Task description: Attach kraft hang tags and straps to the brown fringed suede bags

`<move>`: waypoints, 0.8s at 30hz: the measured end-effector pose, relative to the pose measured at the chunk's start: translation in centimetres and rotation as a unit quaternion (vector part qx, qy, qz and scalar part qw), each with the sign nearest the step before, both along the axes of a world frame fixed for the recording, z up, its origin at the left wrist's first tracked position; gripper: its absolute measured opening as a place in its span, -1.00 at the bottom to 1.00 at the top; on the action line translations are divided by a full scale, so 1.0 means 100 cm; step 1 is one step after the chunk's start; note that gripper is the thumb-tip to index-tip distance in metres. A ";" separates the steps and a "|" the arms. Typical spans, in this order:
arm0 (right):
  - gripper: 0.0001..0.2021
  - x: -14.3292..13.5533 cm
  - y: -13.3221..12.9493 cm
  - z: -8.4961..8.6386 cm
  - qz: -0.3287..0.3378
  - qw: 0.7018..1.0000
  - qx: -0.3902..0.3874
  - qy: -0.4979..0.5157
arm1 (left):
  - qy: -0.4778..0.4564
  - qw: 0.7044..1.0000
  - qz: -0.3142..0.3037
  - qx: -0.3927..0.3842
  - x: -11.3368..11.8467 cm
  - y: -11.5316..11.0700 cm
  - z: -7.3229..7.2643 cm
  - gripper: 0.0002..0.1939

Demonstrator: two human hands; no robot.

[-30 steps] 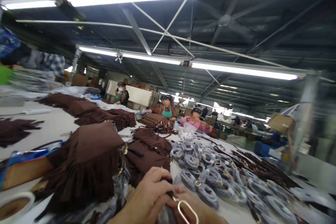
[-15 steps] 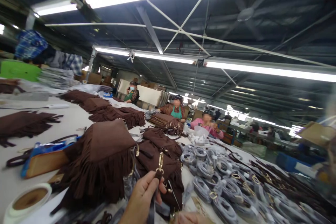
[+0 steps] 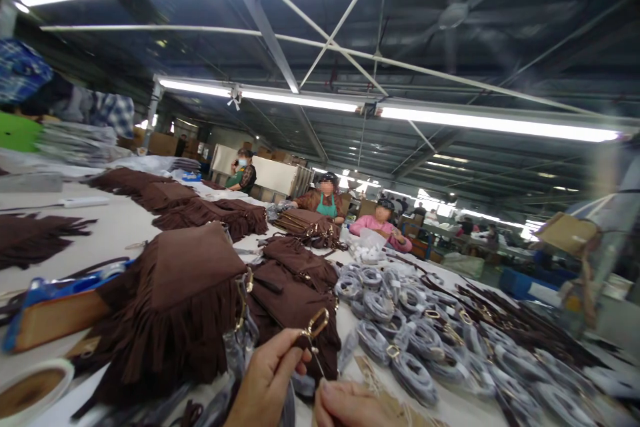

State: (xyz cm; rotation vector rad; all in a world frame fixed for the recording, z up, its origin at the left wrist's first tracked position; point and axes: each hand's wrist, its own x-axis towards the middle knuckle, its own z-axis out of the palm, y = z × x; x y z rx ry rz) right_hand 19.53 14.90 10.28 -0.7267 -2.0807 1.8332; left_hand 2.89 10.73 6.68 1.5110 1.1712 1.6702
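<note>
Near the bottom centre, my left hand (image 3: 270,377) pinches the end of a brown strap beside a gold clasp (image 3: 317,323). My right hand (image 3: 350,403), lower and to the right, has its fingertips closed on a thin pale string (image 3: 319,363) that runs up to the clasp. Left of my hands lies a brown fringed bag (image 3: 193,267). Beyond them is a stack of brown bags (image 3: 287,293) with gold fittings. Coiled grey wrapped straps (image 3: 415,373) lie to the right.
A blue-edged box (image 3: 60,320) and a round tape roll (image 3: 35,393) sit at the left. Dark straps (image 3: 540,333) spread over the right side. Several people are beyond the table, one in pink (image 3: 377,223).
My right hand has risen into view beside the left one, with the string now stretched between them. The clasp has tilted to the right. The camera view has shifted slightly.
</note>
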 end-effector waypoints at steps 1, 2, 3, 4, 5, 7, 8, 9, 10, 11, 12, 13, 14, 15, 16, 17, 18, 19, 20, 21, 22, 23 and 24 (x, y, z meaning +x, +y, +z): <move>-0.34 -0.001 0.000 0.001 -0.008 1.000 0.000 -0.009 | 0.003 1.000 -0.010 0.002 0.001 0.000 0.000 -0.72; -0.34 -0.003 -0.001 0.004 -0.019 1.000 0.002 -0.020 | 0.004 1.000 -0.020 0.003 0.001 -0.001 0.000 -0.72; -0.35 -0.004 -0.003 0.008 -0.030 0.999 0.005 -0.033 | 0.005 1.000 -0.030 0.003 0.002 -0.001 -0.001 -0.72; -0.36 -0.005 -0.005 0.013 -0.041 0.998 0.011 -0.046 | 0.005 0.999 -0.037 0.001 0.002 -0.002 -0.001 -0.72; -0.37 -0.005 -0.007 0.018 -0.049 0.997 0.020 -0.060 | 0.004 0.999 -0.043 -0.002 0.003 -0.004 -0.001 -0.72; -0.41 -0.005 -0.012 0.027 -0.050 0.994 0.040 -0.089 | -0.004 0.998 -0.060 -0.012 0.006 -0.006 -0.003 -0.72; -0.42 -0.004 -0.014 0.029 -0.048 0.993 0.047 -0.100 | -0.014 0.997 -0.074 -0.022 0.007 -0.006 -0.004 -0.72; -0.43 -0.003 -0.016 0.029 -0.044 0.992 0.051 -0.109 | -0.030 0.995 -0.092 -0.033 0.009 -0.007 -0.006 -0.73; -0.43 -0.002 -0.016 0.027 -0.042 0.991 0.053 -0.117 | -0.052 0.992 -0.109 -0.046 0.011 -0.006 -0.009 -0.73; -0.44 0.000 -0.017 0.023 -0.045 0.990 0.054 -0.123 | -0.078 0.987 -0.126 -0.060 0.014 -0.005 -0.011 -0.72; -0.45 0.002 -0.016 0.018 -0.052 0.989 0.054 -0.125 | -0.106 0.982 -0.141 -0.072 0.016 -0.004 -0.014 -0.71; -0.46 0.004 -0.016 0.012 -0.059 0.989 0.055 -0.124 | -0.135 0.975 -0.155 -0.083 0.018 -0.002 -0.018 -0.70; -0.49 0.006 -0.016 0.006 -0.063 0.989 0.054 -0.121 | -0.165 0.967 -0.169 -0.094 0.020 -0.001 -0.021 -0.69; -0.51 0.009 -0.015 0.002 -0.065 0.990 0.051 -0.115 | -0.197 0.956 -0.188 -0.105 0.022 0.000 -0.023 -0.67; -0.53 0.010 -0.015 -0.002 -0.065 0.991 0.047 -0.106 | -0.232 0.943 -0.210 -0.116 0.023 0.000 -0.025 -0.63; -0.56 0.012 -0.015 -0.005 -0.060 0.993 0.044 -0.095 | -0.267 0.927 -0.233 -0.124 0.023 -0.001 -0.025 -0.59; -0.58 0.013 -0.015 -0.006 -0.057 0.994 0.041 -0.083 | -0.299 0.911 -0.255 -0.130 0.023 -0.002 -0.025 -0.55; -0.60 0.014 -0.015 -0.007 -0.056 0.995 0.037 -0.074 | -0.325 0.895 -0.276 -0.133 0.022 -0.004 -0.025 -0.52; -0.62 0.015 -0.015 -0.007 -0.056 0.996 0.031 -0.068 | -0.344 0.881 -0.297 -0.132 0.020 -0.006 -0.023 -0.50; -0.64 0.016 -0.016 -0.006 -0.056 0.996 0.025 -0.064 | -0.357 0.870 -0.315 -0.131 0.019 -0.008 -0.022 -0.47; -0.65 0.016 -0.016 -0.006 -0.057 0.996 0.018 -0.065 | -0.367 0.861 -0.327 -0.132 0.017 -0.010 -0.020 -0.44; -0.65 0.017 -0.017 -0.005 -0.058 0.996 0.013 -0.069 | -0.376 0.854 -0.333 -0.138 0.016 -0.011 -0.019 -0.41; -0.65 0.017 -0.017 -0.005 -0.060 0.996 0.012 -0.072 | -0.382 0.850 -0.331 -0.148 0.015 -0.012 -0.019 -0.40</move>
